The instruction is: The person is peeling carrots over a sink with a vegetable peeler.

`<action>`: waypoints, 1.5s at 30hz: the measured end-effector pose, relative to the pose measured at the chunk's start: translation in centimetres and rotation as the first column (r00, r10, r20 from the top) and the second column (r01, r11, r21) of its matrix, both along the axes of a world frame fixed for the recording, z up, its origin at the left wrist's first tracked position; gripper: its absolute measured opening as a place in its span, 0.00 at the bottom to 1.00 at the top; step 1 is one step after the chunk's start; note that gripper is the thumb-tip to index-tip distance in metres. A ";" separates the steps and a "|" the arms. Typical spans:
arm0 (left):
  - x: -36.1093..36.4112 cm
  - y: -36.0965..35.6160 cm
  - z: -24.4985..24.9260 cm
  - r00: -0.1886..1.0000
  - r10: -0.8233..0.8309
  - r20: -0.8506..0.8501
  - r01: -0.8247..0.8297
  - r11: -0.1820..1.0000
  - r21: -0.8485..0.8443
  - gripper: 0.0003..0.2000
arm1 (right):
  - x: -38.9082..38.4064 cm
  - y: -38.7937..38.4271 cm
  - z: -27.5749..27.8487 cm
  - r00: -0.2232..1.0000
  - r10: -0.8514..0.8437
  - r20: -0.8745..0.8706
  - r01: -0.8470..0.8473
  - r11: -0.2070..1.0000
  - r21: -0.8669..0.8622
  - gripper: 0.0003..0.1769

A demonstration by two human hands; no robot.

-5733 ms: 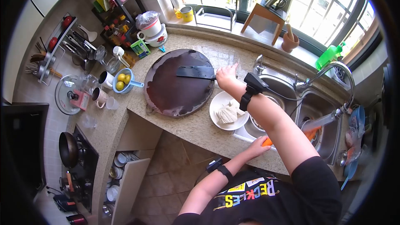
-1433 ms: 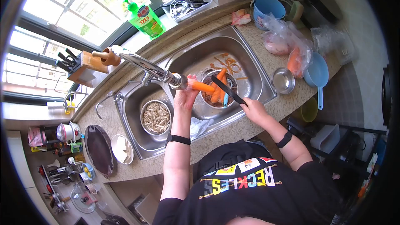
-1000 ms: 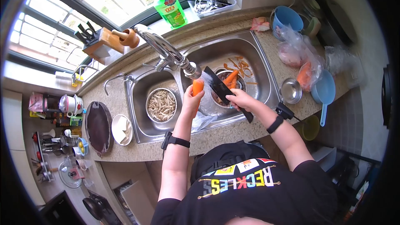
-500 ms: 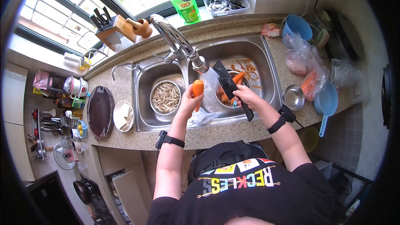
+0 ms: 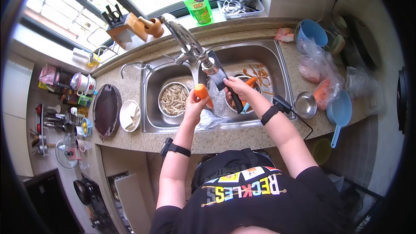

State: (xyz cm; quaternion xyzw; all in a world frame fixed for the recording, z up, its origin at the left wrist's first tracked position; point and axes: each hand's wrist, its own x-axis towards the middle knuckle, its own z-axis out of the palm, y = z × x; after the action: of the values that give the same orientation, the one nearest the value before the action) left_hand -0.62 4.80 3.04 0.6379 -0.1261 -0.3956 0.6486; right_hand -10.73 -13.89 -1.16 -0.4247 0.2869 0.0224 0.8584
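My left hand (image 5: 194, 106) is closed around a carrot (image 5: 201, 90), with its light orange end facing up, over the divider between two sink basins. In my right hand (image 5: 241, 88) is the black handle of a broad, dark-bladed kitchen knife (image 5: 219, 80). The blade stands under the tap (image 5: 209, 64), and water runs onto it. Behind my right hand, a metal bowl in the right basin contains more carrots (image 5: 251, 81); my hand and the knife partly cover it. A blue handle (image 5: 245, 107) sticks out beside the knife handle.
A bowl of pale strips (image 5: 173, 100) stands in the left basin. Orange peelings (image 5: 262, 76) lie in the right basin. A white dish (image 5: 129, 116) and dark board (image 5: 107, 111) are to the left. To the right are a small metal bowl (image 5: 305, 105) and blue ladle-like scoop (image 5: 339, 111).
My right hand has moved left and up, bringing the knife blade under the tap's stream. The carrot in my left hand has shifted slightly left and tilted. The view has shifted slightly.
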 end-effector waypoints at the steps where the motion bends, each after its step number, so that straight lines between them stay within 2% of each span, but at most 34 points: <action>1: 0.1 0.5 0.2 1.000 -0.006 0.023 0.006 1.000 -0.023 0.25 | 0.2 -0.2 0.1 1.000 -0.001 -0.010 0.001 1.000 -0.001 0.10; 2: 0.1 1.0 0.5 1.000 0.017 0.020 -0.016 1.000 -0.025 0.25 | 0.3 -0.3 0.2 1.000 0.001 -0.023 -0.001 1.000 -0.001 0.10; 4: 0.6 2.1 1.0 0.998 -0.045 0.048 0.048 0.997 -0.064 0.25 | 0.2 -0.2 1.8 0.998 0.017 -0.057 -0.020 0.999 -0.042 0.08; 6: 0.9 3.2 1.4 0.998 -0.039 0.048 0.044 0.995 -0.091 0.26 | 0.0 -0.2 2.4 0.997 0.006 -0.077 -0.004 1.000 0.022 0.08; 8: 1.0 4.1 1.9 1.000 -0.018 0.025 0.020 0.995 -0.097 0.25 | -0.3 -0.1 2.4 0.998 -0.009 -0.066 0.010 1.000 0.012 0.07; 10: 1.2 4.5 2.3 1.000 -0.004 0.003 0.004 0.996 -0.091 0.25 | -0.9 -0.1 3.7 0.994 0.003 -0.108 -0.012 0.997 -0.074 0.07; 12: 1.6 4.9 2.1 1.000 -0.024 0.012 0.025 0.992 -0.127 0.23 | -1.8 -0.4 2.1 0.996 -0.008 -0.084 -0.002 0.993 -0.115 0.07; 13: 1.8 4.9 2.2 0.999 -0.034 0.013 0.035 0.990 -0.134 0.23 | -2.0 -0.9 0.2 0.989 0.020 -0.147 -0.100 0.823 -0.559 0.09; 14: 1.8 5.1 2.5 0.998 -0.055 -0.008 0.054 0.991 -0.123 0.24 | -2.3 -0.6 -0.8 0.974 0.012 -0.227 -0.206 0.465 -0.861 0.12; 15: 2.0 4.9 2.8 0.997 -0.076 -0.021 0.073 0.990 -0.117 0.24 | -3.3 0.6 0.5 0.971 -0.095 -0.218 -0.217 0.023 -0.976 0.10; 16: 2.4 4.8 3.0 0.996 -0.087 -0.016 0.084 0.989 -0.124 0.24 | -3.9 1.3 1.5 0.971 -0.108 -0.214 -0.213 0.018 -0.977 0.10; 18: 3.4 5.0 3.5 0.990 -0.144 0.010 0.144 0.985 -0.097 0.22 | -4.7 2.7 3.3 0.874 -0.129 -0.469 -0.461 0.086 -0.883 0.13; 19: 4.4 5.0 3.3 0.975 -0.194 0.112 0.205 0.973 -0.106 0.21 | -5.0 3.4 4.2 0.876 -0.139 -0.462 -0.454 0.084 -0.887 0.13; 21: 6.7 6.1 3.8 0.968 -0.214 0.129 0.228 0.968 -0.108 0.21 | -5.4 5.6 6.0 0.807 -0.198 -0.557 -0.567 0.009 -0.824 0.15; 22: 8.0 6.7 4.4 0.962 -0.231 0.148 0.248 0.962 -0.114 0.21 | -5.3 6.3 6.6 0.752 -0.215 -0.623 -0.635 0.015 -0.772 0.16; 23: 9.5 8.4 5.2 0.967 -0.221 0.127 0.234 0.967 -0.100 0.22 | -5.5 7.6 6.0 0.778 -0.234 -0.583 -0.602 -0.016 -0.798 0.11; 25: 12.5 10.6 6.4 0.973 -0.179 0.145 0.197 0.972 -0.126 0.20 | -5.4 9.2 5.9 0.774 -0.293 -0.561 -0.595 -0.034 -0.803 0.15; 27: 16.6 14.4 6.8 0.976 -0.138 0.168 0.163 0.975 -0.149 0.19 | -4.7 12.2 6.4 0.748 -0.339 -0.570 -0.589 0.055 -0.806 0.18; 28: 18.5 16.2 7.7 0.973 -0.114 0.200 0.137 0.985 -0.108 0.20 | -4.4 13.2 6.1 0.746 -0.359 -0.561 -0.579 0.066 -0.813 0.20; 30: 24.7 20.8 6.9 0.941 -0.093 0.326 0.119 0.991 -0.063 0.19 | -3.1 15.9 6.2 0.713 -0.415 -0.566 -0.554 0.163 -0.817 0.22; 31: 27.1 22.5 7.0 0.917 -0.031 0.398 0.047 0.998 -0.030 0.19 | -2.1 16.8 6.5 0.713 -0.416 -0.565 -0.553 0.163 -0.817 0.22; 33: 32.4 27.0 6.4 0.852 0.044 0.521 -0.066 0.997 0.025 0.21 | -0.6 19.5 7.8 0.666 -0.491 -0.562 -0.505 0.257 -0.824 0.23; 34: 35.7 28.7 4.8 0.808 0.062 0.586 -0.106 0.994 0.041 0.23 | -0.4 20.4 7.7 0.650 -0.505 -0.567 -0.504 0.272 -0.820 0.23; 35: 39.3 31.1 2.6 0.699 -0.002 0.715 -0.169 0.971 0.167 0.25 | -0.2 21.3 7.4 0.675 -0.525 -0.518 -0.460 0.249 -0.852 0.23; 36: 42.0 33.0 1.1 0.569 -0.088 0.818 -0.243 0.932 0.270 0.26 | -0.2 22.0 7.3 0.694 -0.550 -0.465 -0.412 0.226 -0.883 0.23; 37: 43.3 34.2 1.0 0.558 -0.190 0.808 -0.388 0.801 0.456 0.27 | 0.0 23.0 8.2 0.691 -0.562 -0.453 -0.385 0.244 -0.890 0.23; 38: 43.9 35.0 0.8 0.556 -0.290 0.779 -0.519 0.612 0.597 0.28 | -0.2 23.5 8.3 0.668 -0.584 -0.461 -0.386 0.257 -0.886 0.23; 40: 43.8 36.0 0.7 0.553 -0.308 0.774 -0.595 0.504 0.626 0.25 | -0.5 24.1 8.3 0.695 -0.580 -0.425 -0.355 0.236 -0.904 0.23; 42: 43.4 35.9 0.6 0.572 -0.334 0.749 -0.634 0.399 0.662 0.25 | -0.6 24.5 8.6 0.660 -0.616 -0.430 -0.366 0.237 -0.900 0.23; 45: 43.3 35.9 -1.2 0.578 -0.343 0.740 -0.670 0.318 0.671 0.25 | -1.9 23.8 7.8 0.664 -0.606 -0.437 -0.350 0.264 -0.899 0.23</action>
State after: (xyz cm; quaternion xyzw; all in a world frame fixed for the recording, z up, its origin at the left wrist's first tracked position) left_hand 42.72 40.66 1.86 0.9950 -0.0702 0.0196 0.0682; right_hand -12.60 9.94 6.65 -0.7710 0.5926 -0.0669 0.2234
